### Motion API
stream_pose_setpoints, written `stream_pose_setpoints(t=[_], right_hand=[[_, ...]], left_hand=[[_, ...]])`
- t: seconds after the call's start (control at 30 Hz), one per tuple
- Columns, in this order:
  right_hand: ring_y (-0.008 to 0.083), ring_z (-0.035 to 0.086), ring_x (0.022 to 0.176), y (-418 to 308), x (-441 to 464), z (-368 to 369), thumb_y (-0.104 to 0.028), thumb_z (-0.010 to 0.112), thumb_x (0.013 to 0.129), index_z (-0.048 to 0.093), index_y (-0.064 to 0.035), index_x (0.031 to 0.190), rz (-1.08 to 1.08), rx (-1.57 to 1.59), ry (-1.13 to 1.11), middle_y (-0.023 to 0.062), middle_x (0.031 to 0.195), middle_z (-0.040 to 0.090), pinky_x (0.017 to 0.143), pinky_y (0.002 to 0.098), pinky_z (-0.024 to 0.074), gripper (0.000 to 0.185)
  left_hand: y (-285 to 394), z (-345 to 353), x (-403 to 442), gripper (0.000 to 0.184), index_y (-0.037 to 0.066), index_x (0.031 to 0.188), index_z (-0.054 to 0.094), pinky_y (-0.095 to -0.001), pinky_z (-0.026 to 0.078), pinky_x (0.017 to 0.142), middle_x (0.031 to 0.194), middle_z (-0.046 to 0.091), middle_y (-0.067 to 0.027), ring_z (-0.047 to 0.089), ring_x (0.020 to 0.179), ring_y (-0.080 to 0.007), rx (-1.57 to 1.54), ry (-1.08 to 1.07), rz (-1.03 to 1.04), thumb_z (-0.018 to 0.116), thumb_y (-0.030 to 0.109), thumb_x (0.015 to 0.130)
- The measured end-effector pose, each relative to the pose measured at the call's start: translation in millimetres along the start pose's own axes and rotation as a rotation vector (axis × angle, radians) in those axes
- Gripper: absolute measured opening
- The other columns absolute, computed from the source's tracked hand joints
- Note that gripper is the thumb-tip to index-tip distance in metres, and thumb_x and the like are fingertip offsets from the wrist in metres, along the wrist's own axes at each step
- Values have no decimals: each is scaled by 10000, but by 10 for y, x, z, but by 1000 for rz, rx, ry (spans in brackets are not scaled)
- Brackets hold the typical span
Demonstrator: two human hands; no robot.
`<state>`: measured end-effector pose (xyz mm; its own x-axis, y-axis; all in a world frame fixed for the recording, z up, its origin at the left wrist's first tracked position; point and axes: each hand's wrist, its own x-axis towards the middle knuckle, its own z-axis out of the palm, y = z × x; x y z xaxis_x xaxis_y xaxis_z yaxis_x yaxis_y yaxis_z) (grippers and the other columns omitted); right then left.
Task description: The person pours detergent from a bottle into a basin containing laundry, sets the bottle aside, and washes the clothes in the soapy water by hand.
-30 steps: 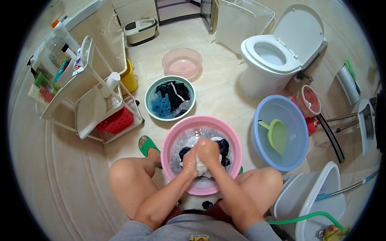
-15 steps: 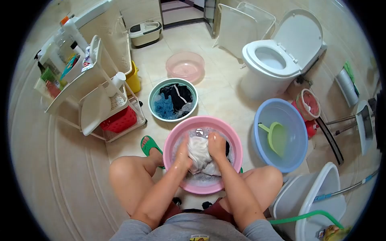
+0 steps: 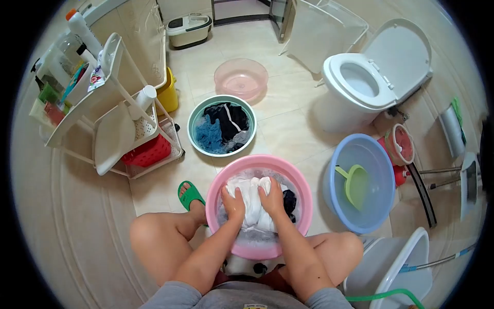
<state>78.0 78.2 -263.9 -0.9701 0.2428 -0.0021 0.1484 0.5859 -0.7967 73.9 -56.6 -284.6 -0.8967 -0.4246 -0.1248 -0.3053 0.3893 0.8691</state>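
Within the pink basin [image 3: 303, 219] of soapy water, a white cloth garment [image 3: 251, 202] is spread and folded between both hands. My left hand [image 3: 234, 205] grips its left side, thumb on top and fingers partly under the fabric. On the opposite side, my right hand [image 3: 272, 198] holds the cloth with the thumb over it. A dark cloth [image 3: 289, 202] lies in the water against the right side of the basin, beside my right hand. Foam covers the water around the garment.
Beyond it stand a teal basin [image 3: 194, 139] with dark and blue clothes [image 3: 210, 133] and an empty pink tub [image 3: 241, 77]. To the right, a blue basin [image 3: 334, 201] holds a green dipper [image 3: 355, 188]. A shelf cart [image 3: 154, 167] is left; a toilet [image 3: 345, 103] is back right.
The white garment has gone from bunched up to spread wider and flatter. My hands now lie along its sides, thumbs on top. The camera view has shifted slightly.
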Motion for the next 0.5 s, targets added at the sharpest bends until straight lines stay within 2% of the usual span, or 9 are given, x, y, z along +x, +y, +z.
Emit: stream_pose_setpoints(t=[0.07,0.13,0.23,0.3,0.37,0.4,0.43,0.47,0.5], right_hand=[[428,499,1102,12,24,106,-214,672,795,434,33,1245,47,-52,48,282,1199,502,938,448,409,566],[428,501,1093,-70,96,99,-227,674,797,437,36,1230,115,-97,-27,280,1198,499,927,457,412,560],[427,506,1071,-159,173,138,-250,669,803,464,40,1184,227,-205,-119,276,1169,509,905,469,417,521],[426,510,1058,-79,163,229,-259,663,808,489,41,1153,286,-270,-152,275,1140,523,895,473,420,490],[428,531,1025,128,174,366,-288,652,810,533,64,1096,244,-353,-280,284,1084,552,888,476,425,469],[428,531,1025,228,168,435,-288,652,810,533,64,1096,248,-356,-285,284,1084,552,888,476,425,469],[430,546,1002,308,146,498,-285,633,816,554,72,1057,129,-353,-208,289,1055,568,877,480,432,438],[431,562,978,389,127,552,-282,614,822,575,80,1018,8,-347,-132,294,1026,583,866,483,440,414],[431,562,978,349,151,532,-282,614,822,575,80,1018,8,-347,-136,294,1026,583,866,483,440,414]], left_hand=[[-51,103,8,566,-61,1313,364,-430,349,1015,1297,452,-281,461,1178,-422,94,5,4,564,237,875],[-51,169,15,572,-71,1316,355,-441,346,1015,1308,436,-293,447,1185,-438,194,1,16,545,254,885],[42,198,38,523,-94,1248,414,-452,368,977,1226,478,-322,473,1129,-459,200,-36,-24,540,265,888],[72,188,41,461,-120,1146,471,-466,387,929,1106,521,-339,510,1045,-462,204,-183,-115,551,243,873],[101,196,52,426,-121,1111,487,-466,393,915,1073,534,-331,522,1016,-455,256,-232,-174,554,217,860],[102,213,65,391,-122,1077,503,-466,398,901,1040,547,-323,534,987,-447,297,-273,-221,558,190,848],[42,231,89,391,-122,1077,503,-466,398,901,1040,547,-323,534,987,-447,298,-275,-227,558,190,848],[-68,253,123,374,-123,1081,505,-466,402,896,1043,550,-321,541,978,-437,369,-416,-215,550,155,834],[-173,283,144,361,-124,1085,507,-466,405,892,1047,554,-318,548,970,-426,439,-556,-202,543,119,820]])
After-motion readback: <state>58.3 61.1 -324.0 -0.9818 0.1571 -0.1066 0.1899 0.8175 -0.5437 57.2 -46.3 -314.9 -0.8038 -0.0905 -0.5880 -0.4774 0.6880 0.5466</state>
